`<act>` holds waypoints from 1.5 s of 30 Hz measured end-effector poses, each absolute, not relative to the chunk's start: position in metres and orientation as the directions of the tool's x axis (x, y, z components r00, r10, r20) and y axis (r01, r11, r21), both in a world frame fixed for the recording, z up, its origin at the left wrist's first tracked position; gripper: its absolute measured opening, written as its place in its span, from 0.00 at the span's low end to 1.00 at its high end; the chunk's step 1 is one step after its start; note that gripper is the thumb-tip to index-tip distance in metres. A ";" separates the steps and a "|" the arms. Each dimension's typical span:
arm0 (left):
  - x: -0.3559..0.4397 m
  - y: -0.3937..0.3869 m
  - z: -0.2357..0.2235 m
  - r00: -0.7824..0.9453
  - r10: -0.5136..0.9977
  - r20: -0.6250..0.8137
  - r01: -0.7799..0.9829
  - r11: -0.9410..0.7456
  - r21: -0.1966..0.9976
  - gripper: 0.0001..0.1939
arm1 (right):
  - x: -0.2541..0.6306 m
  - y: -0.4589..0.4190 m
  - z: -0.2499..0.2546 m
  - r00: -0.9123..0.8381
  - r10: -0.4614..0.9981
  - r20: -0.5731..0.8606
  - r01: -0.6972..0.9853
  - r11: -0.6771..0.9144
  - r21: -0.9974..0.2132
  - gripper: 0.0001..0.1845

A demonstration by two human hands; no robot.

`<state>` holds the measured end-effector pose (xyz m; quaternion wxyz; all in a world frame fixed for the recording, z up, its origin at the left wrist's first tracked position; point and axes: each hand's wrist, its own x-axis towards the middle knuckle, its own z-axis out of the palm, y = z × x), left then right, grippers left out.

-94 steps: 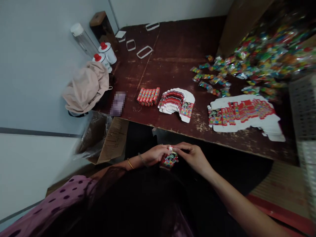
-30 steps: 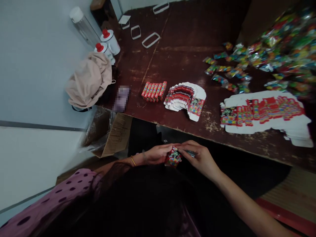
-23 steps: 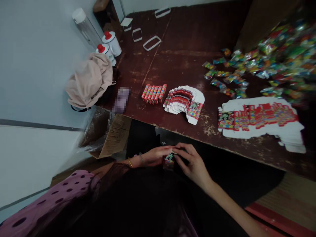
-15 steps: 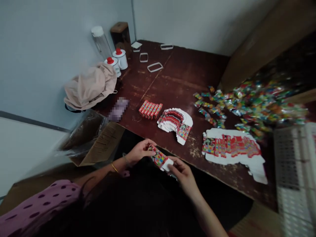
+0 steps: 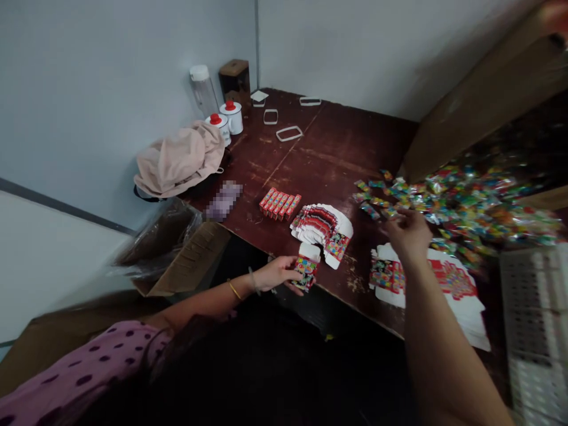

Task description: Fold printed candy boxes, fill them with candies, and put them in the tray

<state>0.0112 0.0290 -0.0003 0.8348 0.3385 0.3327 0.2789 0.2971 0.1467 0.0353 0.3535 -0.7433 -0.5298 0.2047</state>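
My left hand (image 5: 276, 274) holds a small red printed carton (image 5: 306, 267) upright at the near edge of the dark wooden table (image 5: 328, 160), its white top flap standing up. My right hand (image 5: 409, 232) stretches out over the table to the edge of a heap of colourful wrapped sweets (image 5: 461, 201); its fingers are blurred and curled over the sweets. A fanned stack of flat cartons (image 5: 323, 228) lies just beyond the held carton. A second spread of flat cartons (image 5: 439, 281) lies under my right forearm. A row of finished red cartons (image 5: 280, 204) sits left of the fan.
A beige cloth (image 5: 180, 163) lies at the table's left, with two red-lidded white pots (image 5: 226, 118), a clear bottle (image 5: 203, 89) and a brown box (image 5: 235, 80) behind. White rings (image 5: 288, 134) lie at the back. An open cardboard box (image 5: 186, 254) stands below left, a white crate (image 5: 535, 331) on the right.
Both hands were folding the carton in my lap. My right hand has let go and reached right to the sweets; my left hand keeps the carton and lifted it to the table's edge.
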 end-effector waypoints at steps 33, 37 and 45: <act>0.015 0.000 -0.001 0.484 0.735 -0.474 -0.007 0.545 0.838 0.38 | 0.193 0.008 0.029 -0.252 0.959 0.128 0.449 0.233 -0.863 0.16; 0.013 0.006 0.007 0.479 0.717 -0.506 -0.009 0.581 0.814 0.38 | 0.194 0.001 0.024 -0.100 0.961 -0.259 0.053 -0.255 -0.965 0.16; 0.008 0.012 0.008 0.501 0.753 -0.428 0.119 0.430 0.895 0.22 | 0.178 0.006 0.019 -0.190 0.940 -0.283 0.115 -0.265 -0.957 0.16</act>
